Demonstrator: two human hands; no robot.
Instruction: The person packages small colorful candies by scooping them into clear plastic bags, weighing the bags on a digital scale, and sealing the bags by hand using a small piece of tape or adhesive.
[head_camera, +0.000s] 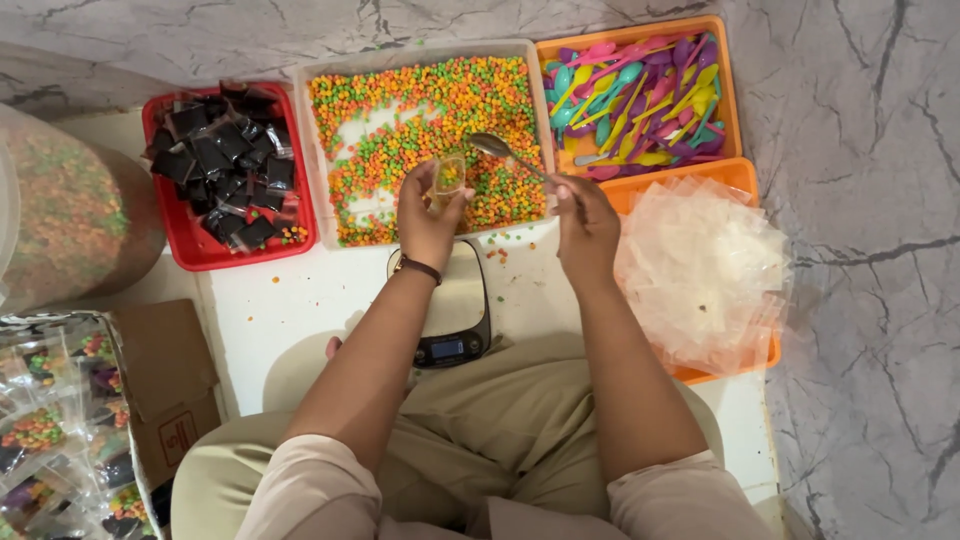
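Observation:
My left hand (428, 212) holds a small clear pouch (449, 176) partly filled with coloured candy beads, above the near edge of a white tray (322, 190) full of orange, green and yellow beads. My right hand (584, 222) grips the handle of a metal spoon (492, 146) whose bowl hovers over the beads just beside the pouch. Under my left wrist sits a small digital kitchen scale (452, 310) on the white surface.
A red tray (185, 240) of small black packets stands at left. An orange tray (728, 100) holds coloured plastic spoons, and another orange tray (745, 172) holds clear empty pouches (705, 270). A large bag of beads (65, 210), a cardboard box (165, 385) and filled packets (50, 430) lie at left.

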